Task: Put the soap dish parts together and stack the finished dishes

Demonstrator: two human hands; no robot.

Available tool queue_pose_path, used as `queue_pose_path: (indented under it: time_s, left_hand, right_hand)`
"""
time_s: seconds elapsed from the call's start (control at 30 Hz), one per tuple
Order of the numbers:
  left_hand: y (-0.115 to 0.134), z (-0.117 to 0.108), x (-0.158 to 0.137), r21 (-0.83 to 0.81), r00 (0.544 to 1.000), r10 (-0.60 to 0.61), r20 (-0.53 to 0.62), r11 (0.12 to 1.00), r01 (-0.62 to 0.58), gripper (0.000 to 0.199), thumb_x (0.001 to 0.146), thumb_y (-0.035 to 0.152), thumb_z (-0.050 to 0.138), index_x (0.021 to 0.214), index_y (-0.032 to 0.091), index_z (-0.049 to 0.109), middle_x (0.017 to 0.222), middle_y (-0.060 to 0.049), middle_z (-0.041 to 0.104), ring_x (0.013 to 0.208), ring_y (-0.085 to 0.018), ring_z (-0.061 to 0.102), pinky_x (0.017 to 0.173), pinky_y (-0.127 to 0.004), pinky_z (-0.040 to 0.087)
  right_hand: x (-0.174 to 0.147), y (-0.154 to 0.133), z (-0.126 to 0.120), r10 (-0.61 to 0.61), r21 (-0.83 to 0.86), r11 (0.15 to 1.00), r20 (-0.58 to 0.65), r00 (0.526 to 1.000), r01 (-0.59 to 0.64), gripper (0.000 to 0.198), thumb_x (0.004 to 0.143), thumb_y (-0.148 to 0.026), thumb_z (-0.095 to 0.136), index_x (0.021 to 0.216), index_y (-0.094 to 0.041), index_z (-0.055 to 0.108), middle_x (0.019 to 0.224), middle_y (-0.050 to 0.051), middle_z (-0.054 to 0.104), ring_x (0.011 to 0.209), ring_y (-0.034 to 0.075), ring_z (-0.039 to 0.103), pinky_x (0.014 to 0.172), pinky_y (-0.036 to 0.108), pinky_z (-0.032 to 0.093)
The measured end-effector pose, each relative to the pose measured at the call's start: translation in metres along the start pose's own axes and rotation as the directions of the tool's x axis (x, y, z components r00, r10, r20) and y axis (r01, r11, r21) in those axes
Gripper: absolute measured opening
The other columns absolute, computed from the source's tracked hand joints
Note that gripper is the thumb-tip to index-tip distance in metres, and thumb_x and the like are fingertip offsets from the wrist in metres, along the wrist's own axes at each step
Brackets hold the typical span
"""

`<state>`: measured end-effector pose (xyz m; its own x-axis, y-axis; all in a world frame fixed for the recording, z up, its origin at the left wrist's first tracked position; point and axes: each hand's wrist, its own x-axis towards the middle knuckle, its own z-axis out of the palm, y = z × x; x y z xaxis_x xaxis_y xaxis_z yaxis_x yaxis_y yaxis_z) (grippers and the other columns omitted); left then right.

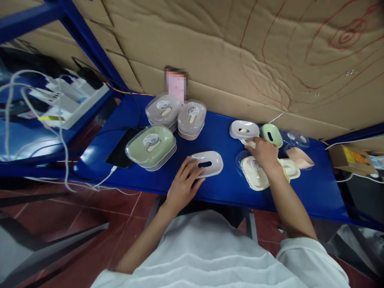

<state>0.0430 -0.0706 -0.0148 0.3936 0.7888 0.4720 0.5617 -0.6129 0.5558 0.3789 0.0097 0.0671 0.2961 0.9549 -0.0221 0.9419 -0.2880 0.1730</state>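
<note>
Clasping one end of a pale-lilac oval plastic dish [215,163] on the blue table [225,192], the left hand [181,188] spreads its fingers; the right hand [266,153] meets a small cream-coloured piece [246,142], whether pinched I cannot tell.

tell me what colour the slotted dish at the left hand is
The slotted dish is pale grey, faintly lilac; it shows best in the head view.
</note>
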Motion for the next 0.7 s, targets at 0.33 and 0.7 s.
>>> queue_pose_path:
  time_s: [0.33, 0.7]
  left_hand:
    - [-0.002, -0.002, -0.003, -0.094, 0.997, -0.065, -0.042, 0.994, 0.061, 0.036, 0.106, 0.024, 0.067, 0.142, 0.026, 0.064, 0.150, -0.011, 0.064, 0.162, -0.034, 0.040, 0.127, -0.064, 0.048]
    - [0.003, -0.015, 0.006, -0.064, 0.996, -0.061, -0.065, 0.996, 0.057, 0.034, 0.108, 0.026, 0.062, 0.142, 0.028, 0.064, 0.159, -0.010, 0.057, 0.163, -0.034, 0.040, 0.129, -0.062, 0.045]
  right_hand:
    - [-0.027, 0.020, -0.033, -0.300, -0.007, 0.953, -0.151, 0.942, 0.302, 0.032, 0.107, -0.030, 0.048, 0.114, -0.017, 0.076, 0.113, 0.017, 0.079, 0.105, 0.033, 0.072, 0.095, 0.045, 0.046]
    - [-0.127, -0.050, 0.022, -0.627, 0.309, 0.599, -0.393, 0.673, 0.738, 0.031, 0.110, -0.021, 0.052, 0.125, -0.027, 0.078, 0.127, 0.007, 0.080, 0.120, 0.025, 0.073, 0.117, 0.046, 0.051]
